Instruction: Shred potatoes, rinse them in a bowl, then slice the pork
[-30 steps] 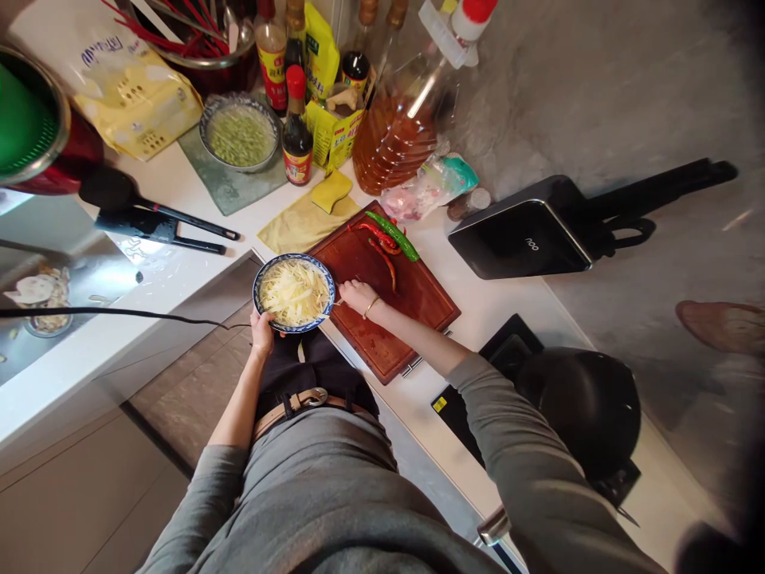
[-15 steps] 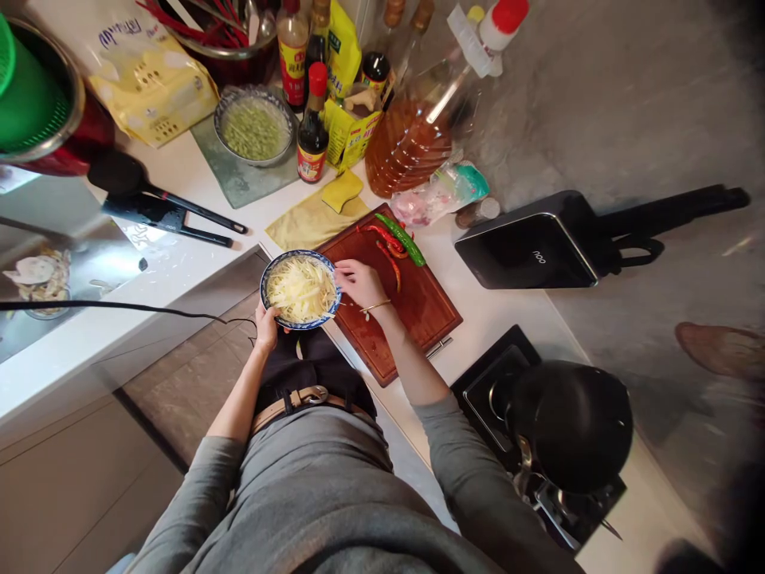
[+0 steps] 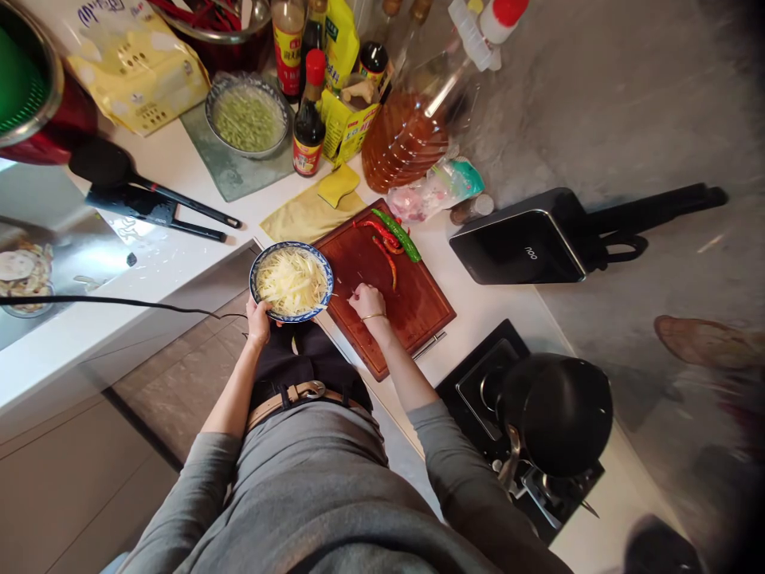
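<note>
Bowl (image 3: 291,281): blue-rimmed, full of pale shredded strips, held out past the counter edge, just left of the cutting board (image 3: 412,307).
Left hand (image 3: 258,317): my fingers closed on the bowl's near rim from below.
Right hand (image 3: 366,301): resting on the board, fingers curled; I cannot tell if it holds anything.
Chillies (image 3: 391,235): red and green, at the board's far end.
Wok (image 3: 555,414): black, on the stove to my right.

The black appliance (image 3: 519,243) bears a small pale mark, perhaps "noo"; bottle labels (image 3: 304,159) are unreadable.
</note>
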Action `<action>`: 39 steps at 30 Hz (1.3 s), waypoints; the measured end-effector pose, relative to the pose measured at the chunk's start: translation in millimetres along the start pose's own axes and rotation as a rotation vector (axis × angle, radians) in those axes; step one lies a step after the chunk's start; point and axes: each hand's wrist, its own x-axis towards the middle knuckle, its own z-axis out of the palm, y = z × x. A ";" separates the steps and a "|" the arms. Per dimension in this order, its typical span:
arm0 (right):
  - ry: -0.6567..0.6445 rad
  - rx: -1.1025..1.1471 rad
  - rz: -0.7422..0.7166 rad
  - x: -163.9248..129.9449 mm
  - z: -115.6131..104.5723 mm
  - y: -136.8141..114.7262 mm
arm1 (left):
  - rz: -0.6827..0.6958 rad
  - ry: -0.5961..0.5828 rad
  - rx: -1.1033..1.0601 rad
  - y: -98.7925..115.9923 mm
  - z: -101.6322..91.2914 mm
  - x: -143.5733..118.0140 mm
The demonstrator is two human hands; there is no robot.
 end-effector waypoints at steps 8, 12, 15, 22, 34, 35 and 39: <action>0.015 0.150 0.138 -20.6 -2.4 53.5 | 0.010 -0.123 0.006 -7.8 4.8 -3.8; 0.017 0.222 0.164 -28.0 8.2 48.8 | 0.001 -0.143 0.024 -10.1 8.7 -5.4; 0.036 0.190 0.150 -26.0 13.7 25.6 | -0.003 -0.150 0.031 -10.4 10.8 -7.1; 0.012 0.068 0.148 -12.0 7.8 -4.8 | -0.003 -0.152 0.034 -9.9 10.0 -8.1; 0.122 0.512 -0.434 -46.8 -28.8 -69.6 | -0.024 -0.138 0.005 -10.6 9.2 -10.5; 0.126 0.540 -0.484 -48.0 -29.1 -71.7 | -0.028 -0.134 0.002 -10.3 8.7 -10.5; 0.265 0.713 -0.420 -39.6 -26.2 -42.8 | -0.029 -0.111 -0.013 -7.8 4.4 -7.6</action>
